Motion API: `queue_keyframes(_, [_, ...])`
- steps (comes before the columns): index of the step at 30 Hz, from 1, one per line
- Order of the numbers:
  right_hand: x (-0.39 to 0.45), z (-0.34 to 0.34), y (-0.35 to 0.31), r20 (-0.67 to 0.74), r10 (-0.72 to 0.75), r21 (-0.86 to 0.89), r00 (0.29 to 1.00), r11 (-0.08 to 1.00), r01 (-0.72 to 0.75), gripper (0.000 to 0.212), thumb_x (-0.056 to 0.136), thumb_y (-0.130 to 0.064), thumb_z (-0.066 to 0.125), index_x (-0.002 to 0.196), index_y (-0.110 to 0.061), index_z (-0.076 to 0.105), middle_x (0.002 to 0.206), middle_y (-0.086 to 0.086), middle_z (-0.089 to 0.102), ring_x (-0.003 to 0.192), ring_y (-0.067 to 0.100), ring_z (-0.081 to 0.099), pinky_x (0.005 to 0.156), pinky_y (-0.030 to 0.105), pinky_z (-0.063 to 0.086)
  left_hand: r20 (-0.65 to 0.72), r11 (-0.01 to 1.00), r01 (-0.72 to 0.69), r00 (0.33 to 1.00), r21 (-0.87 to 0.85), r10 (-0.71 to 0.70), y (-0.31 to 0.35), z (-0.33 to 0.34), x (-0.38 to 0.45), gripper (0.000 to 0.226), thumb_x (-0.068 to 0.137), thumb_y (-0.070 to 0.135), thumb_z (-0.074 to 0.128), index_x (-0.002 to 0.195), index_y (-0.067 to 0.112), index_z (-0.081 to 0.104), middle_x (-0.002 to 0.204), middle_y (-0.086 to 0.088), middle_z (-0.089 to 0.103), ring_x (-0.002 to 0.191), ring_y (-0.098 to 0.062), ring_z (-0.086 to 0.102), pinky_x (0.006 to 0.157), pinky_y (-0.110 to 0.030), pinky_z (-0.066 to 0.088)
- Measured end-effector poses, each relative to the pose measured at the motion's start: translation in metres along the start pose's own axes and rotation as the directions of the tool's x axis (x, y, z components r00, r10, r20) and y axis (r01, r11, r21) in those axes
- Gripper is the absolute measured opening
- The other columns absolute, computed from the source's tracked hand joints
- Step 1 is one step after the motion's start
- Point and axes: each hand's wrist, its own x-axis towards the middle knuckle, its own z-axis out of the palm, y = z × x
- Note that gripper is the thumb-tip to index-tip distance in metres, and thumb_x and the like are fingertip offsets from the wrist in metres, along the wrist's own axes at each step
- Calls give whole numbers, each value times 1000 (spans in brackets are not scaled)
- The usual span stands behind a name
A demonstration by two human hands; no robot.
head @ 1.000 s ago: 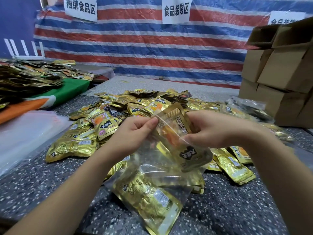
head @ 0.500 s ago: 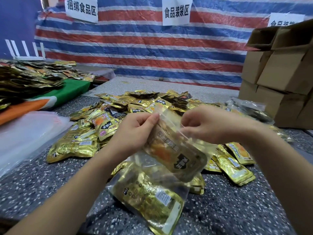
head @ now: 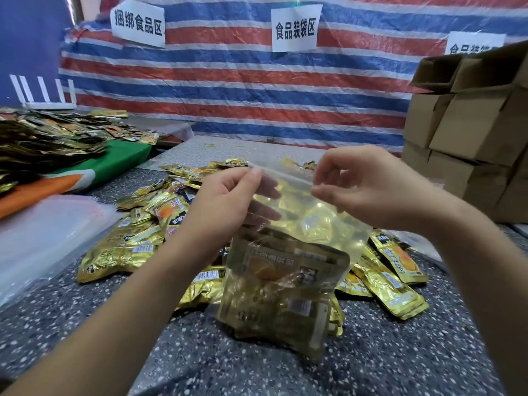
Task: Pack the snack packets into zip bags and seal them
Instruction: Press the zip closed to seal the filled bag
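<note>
the left hand pinches the top left corner of a clear zip bag between thumb and fingers, with the other fingers curled behind the plastic. the right hand pinches the top right end of the same bag at its zip strip, thumb and forefinger closed on the edge. the bag hangs upright between the two hands, above the speckled table, its lower end close to the surface; whether it touches cannot be told. gold snack packets sit in the bottom half of the bag, blurred by motion. the upper half of the bag is see-through. whether the zip is sealed along its length cannot be told. behind and around the bag a loose pile of gold packets lies spread on the table. a stack of clear bags lies at the left edge. cardboard boxes stand stacked at the right. a striped tarp hangs behind, with paper signs fixed to it.
</note>
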Motion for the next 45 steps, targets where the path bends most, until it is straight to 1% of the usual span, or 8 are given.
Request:
queue_keyframes(6, [12,18,12,25,86,-130,996,988,-82,44,91,-53,57,128,-31,50,110,-18,58,79,-20,48,65,12,37,-22,1000,11,1000,29,-10,-15,8,11,32,103,28,48,80,24,70,73,-5,74,58,-23,72,52,-30,58])
queue_keyframes(9, [22,30,8,91,100,-177,991,981,-83,41,91,-60,50,117,-30,59,98,-17,61,84,-5,55,68,20,46,-6,999,3,1000,33,-3,-21,10,17,29,103,27,48,84,17,68,67,-6,73,56,-21,71,50,-32,59])
queue_keyframes(14, [36,56,12,80,100,-114,992,989,-91,23,97,-41,59,84,-23,64,76,-6,63,70,12,58,61,36,47,-13,1000,3,1000,-18,-3,-37,8,23,27,97,34,51,82,22,71,69,-6,71,60,-20,70,47,-33,56])
queue_keyframes(20, [42,70,29,88,137,61,987,988,-142,21,95,-34,62,77,-23,66,72,-2,68,70,18,66,70,48,56,-23,1000,19,1000,13,-19,-55,0,27,23,83,44,58,78,27,72,74,-3,72,61,-18,70,48,-34,58])
queue_keyframes(27, [49,72,37,137,122,72,983,989,-132,15,95,-30,64,81,-24,67,73,-8,67,68,6,62,65,30,54,-53,1000,29,998,10,-29,-63,-7,26,25,84,36,61,88,14,71,77,-8,74,64,-20,72,50,-24,55])
queue_keyframes(32, [48,74,39,165,147,100,975,981,-165,14,94,-32,64,83,-23,68,75,-6,70,69,8,64,67,31,53,-73,998,16,997,63,-11,-73,-7,24,23,96,17,59,80,5,69,71,-15,70,58,-21,69,50,-25,53])
queue_keyframes(37, [48,81,34,163,144,82,976,984,-159,13,95,-33,62,89,-24,70,78,-8,69,73,6,64,67,28,52,-40,999,12,999,51,-10,-78,-4,22,22,98,14,57,81,9,69,72,-2,71,59,-19,68,51,-23,51])
queue_keyframes(45, [50,87,30,144,162,90,976,980,-176,16,95,-34,63,85,-22,68,73,-8,66,69,8,61,62,27,49,-27,997,21,999,70,-19,-77,-5,23,26,101,19,53,81,12,69,67,-9,71,58,-22,68,52,-26,52])
